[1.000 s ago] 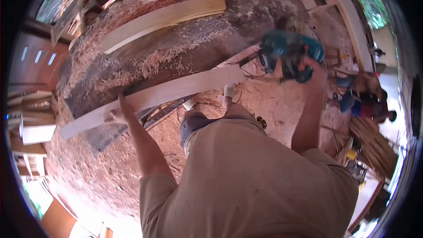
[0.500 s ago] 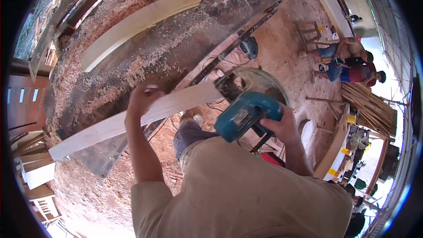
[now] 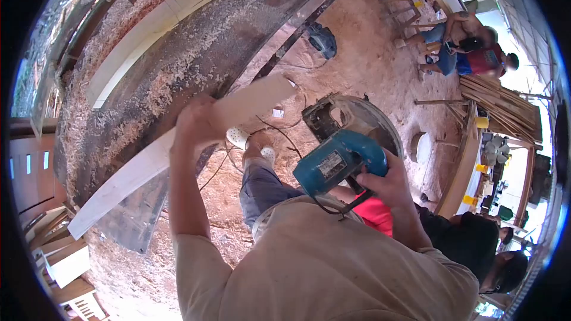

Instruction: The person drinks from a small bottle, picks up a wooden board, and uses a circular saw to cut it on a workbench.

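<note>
In my right hand [image 3: 388, 183] is a teal circular saw [image 3: 330, 160], its fingers wrapped round the rear handle. The saw hangs in the air to the right of the plank's end, its base plate and guard turned away from me. My left hand [image 3: 195, 120] is closed over a long, curved wooden plank [image 3: 134, 169]. That plank lies along the near edge of a dark workbench [image 3: 250, 35], and its right end sticks out past the edge. The fingertips of my left hand are partly hidden. A power cord runs down from the saw's handle.
A second curved plank [image 3: 160, 27] lies on the bench among wood shavings. Cables cross the sawdust-covered floor [image 3: 357, 65] by my feet. Two people [image 3: 470, 47] are at the far right, near stacked boards [image 3: 505, 107]. Another person in a dark shirt [image 3: 461, 238] is close on my right.
My left hand has gone from raised above the plank to gripping it. The plank's right end has shifted clear of the saw. A person in dark clothing has appeared close on the right.
</note>
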Demonstrator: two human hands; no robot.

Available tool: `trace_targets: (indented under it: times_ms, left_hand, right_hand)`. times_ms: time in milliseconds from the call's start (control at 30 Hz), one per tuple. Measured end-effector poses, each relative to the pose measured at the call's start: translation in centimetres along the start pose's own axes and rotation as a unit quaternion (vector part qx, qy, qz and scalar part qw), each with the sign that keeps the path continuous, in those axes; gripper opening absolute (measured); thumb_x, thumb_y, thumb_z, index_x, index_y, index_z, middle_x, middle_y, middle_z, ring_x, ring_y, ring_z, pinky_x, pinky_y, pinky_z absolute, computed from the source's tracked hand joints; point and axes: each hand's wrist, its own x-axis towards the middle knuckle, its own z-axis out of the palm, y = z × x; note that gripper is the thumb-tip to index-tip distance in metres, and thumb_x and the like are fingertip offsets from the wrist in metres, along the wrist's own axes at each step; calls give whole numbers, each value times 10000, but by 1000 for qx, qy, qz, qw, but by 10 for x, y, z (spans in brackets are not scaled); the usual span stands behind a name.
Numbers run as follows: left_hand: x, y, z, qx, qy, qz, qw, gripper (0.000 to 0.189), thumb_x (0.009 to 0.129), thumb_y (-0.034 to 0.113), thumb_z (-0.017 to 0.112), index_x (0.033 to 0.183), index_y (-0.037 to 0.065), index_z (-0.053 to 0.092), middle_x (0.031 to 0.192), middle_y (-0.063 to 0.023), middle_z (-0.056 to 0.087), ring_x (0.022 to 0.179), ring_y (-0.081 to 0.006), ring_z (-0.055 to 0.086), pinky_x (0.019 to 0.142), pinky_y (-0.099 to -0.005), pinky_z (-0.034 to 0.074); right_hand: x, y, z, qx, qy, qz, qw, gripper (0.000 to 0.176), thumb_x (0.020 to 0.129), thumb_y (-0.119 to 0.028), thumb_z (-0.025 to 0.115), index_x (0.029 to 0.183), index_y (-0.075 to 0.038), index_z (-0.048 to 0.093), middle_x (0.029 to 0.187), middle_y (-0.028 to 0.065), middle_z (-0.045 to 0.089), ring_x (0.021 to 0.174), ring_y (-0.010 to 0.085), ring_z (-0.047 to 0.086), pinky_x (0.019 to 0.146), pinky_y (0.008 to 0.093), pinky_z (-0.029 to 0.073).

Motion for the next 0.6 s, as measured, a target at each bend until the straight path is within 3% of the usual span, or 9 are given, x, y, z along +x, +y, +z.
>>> trace_targets:
  times_ms: [67,200,267,300,367,400,500,600]
  left_hand:
    - [9,-11,-1,85,76,13,993,550,497,223,832,998,49,685,1062,-126,652,1009,-335,619,869,-398,524]
    - [19,-17,-20,100,86,52,990,615,510,215,855,1074,51,671,1072,-132,664,1007,-301,644,858,-380,532]
    - [35,-17,-44,-109,-87,-61,988,549,561,199,860,1054,27,691,1021,-105,699,952,-225,670,846,-336,529]
    - [46,-25,-50,-111,-86,-60,988,549,561,199,860,1054,27,691,1021,-105,699,952,-225,670,846,-336,529]
    - [69,-51,-61,-165,-200,-75,963,453,604,176,848,1007,13,720,944,-79,726,875,-166,676,825,-299,519]
    - [79,-64,-59,-214,-222,-47,950,395,615,158,839,968,12,741,879,-74,736,812,-149,680,793,-286,524]
    - [95,-92,-55,-267,-262,2,927,403,619,136,835,987,4,737,899,-76,736,833,-151,678,784,-288,528]
    - [90,-103,-56,-298,-275,-3,914,415,615,138,851,980,-19,731,906,-90,737,823,-155,680,781,-276,534]
  right_hand:
    - [-1,5,2,6,2,-1,1000,366,705,-80,775,1042,-22,645,821,-13,617,745,88,568,690,259,466]
    - [12,-3,23,56,-6,-37,998,325,743,-58,759,1040,-21,633,815,-23,597,736,77,551,671,247,452]
    - [19,-8,39,85,-18,-44,995,306,759,-50,752,1038,-25,628,813,-25,592,734,74,546,665,245,448]
    - [23,-12,46,77,-27,-47,996,289,772,-49,744,1034,-29,624,807,-24,589,733,74,544,663,247,449]
    - [27,-19,65,63,-32,-53,996,272,786,-49,737,1031,-34,621,802,-23,587,732,73,542,661,249,450]
    - [29,-23,76,51,-33,-45,997,260,792,-57,735,1024,-39,619,807,-22,587,733,73,542,664,253,453]
    - [37,-18,94,-4,-39,-62,997,249,803,-82,737,1018,-48,616,827,-16,589,741,73,541,671,256,459]
    - [36,-24,112,36,-21,-54,998,220,804,-109,746,974,-44,622,803,-18,591,735,71,534,659,252,452]
